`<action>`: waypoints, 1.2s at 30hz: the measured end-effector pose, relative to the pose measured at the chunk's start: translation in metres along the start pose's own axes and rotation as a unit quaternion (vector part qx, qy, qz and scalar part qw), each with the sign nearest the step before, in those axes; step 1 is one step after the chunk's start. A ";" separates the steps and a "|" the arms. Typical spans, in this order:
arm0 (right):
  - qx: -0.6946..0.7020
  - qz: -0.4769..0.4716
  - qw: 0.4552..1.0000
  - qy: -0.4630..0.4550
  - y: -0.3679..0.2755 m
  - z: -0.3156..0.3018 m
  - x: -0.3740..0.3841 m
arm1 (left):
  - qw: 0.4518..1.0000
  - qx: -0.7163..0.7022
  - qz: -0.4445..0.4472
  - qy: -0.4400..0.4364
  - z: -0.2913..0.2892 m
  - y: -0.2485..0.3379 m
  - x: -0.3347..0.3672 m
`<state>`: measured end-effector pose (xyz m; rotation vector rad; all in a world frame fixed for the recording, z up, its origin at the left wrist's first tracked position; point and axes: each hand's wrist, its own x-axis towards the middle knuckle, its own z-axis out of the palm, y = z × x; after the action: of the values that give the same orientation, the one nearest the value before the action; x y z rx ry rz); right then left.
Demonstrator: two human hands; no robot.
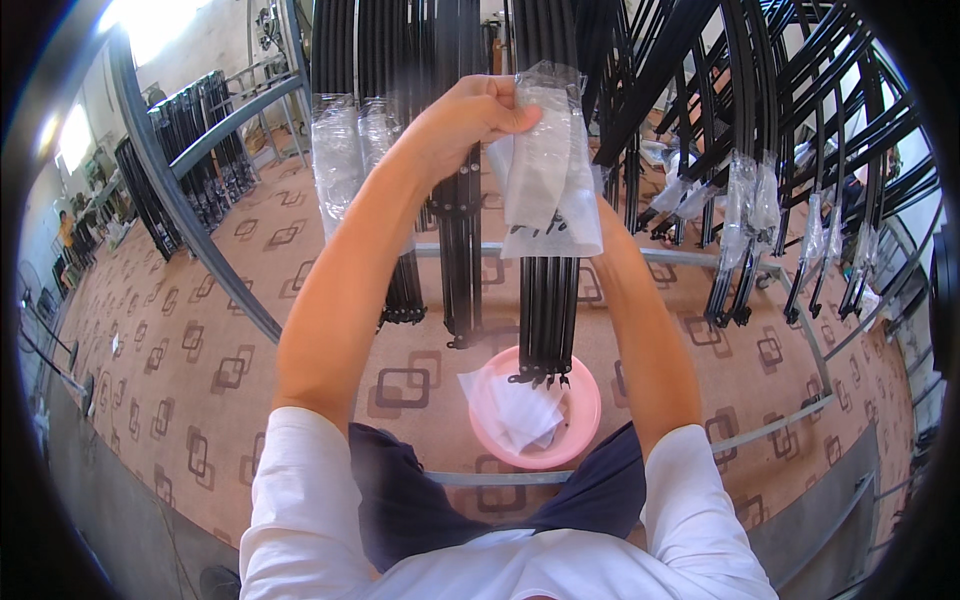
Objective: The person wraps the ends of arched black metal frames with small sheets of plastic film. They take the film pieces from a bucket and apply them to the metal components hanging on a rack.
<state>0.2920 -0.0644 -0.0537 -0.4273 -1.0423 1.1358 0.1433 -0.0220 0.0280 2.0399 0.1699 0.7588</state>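
A bundle of long black rods hangs upright in front of me, their hooked lower ends over a pink basin. Around its middle sits a clear plastic sleeve with dark marks near its lower edge. My left hand is closed, pinching the sleeve's upper left edge between thumb and fingers. My right forearm reaches up along the right side of the bundle. The right hand is hidden behind the plastic and rods, so its fingers do not show.
The pink basin holds white plastic sheets between my knees. More black bundles hang left and right, several with plastic wraps. A grey metal frame stands on the patterned floor. Far left, another person is seen.
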 end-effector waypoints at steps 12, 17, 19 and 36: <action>-0.141 -0.121 0.982 -0.018 0.001 0.041 -0.030 | 0.952 -0.196 -0.167 0.166 0.051 0.001 -0.045; -0.106 -0.020 0.983 0.150 -0.025 0.057 -0.060 | 0.965 -0.114 -0.097 0.214 0.043 -0.016 -0.051; -0.142 -0.016 0.980 0.139 -0.031 0.061 -0.068 | 0.971 -0.103 -0.077 0.202 0.044 -0.011 -0.049; -0.142 -0.253 0.936 0.202 0.014 0.052 -0.064 | 0.984 -0.051 -0.118 0.126 0.075 0.034 -0.042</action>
<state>0.2375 -0.1269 -0.0679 -0.5527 -0.8799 0.4114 0.1472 -0.1121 0.0082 1.7832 0.4977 0.8552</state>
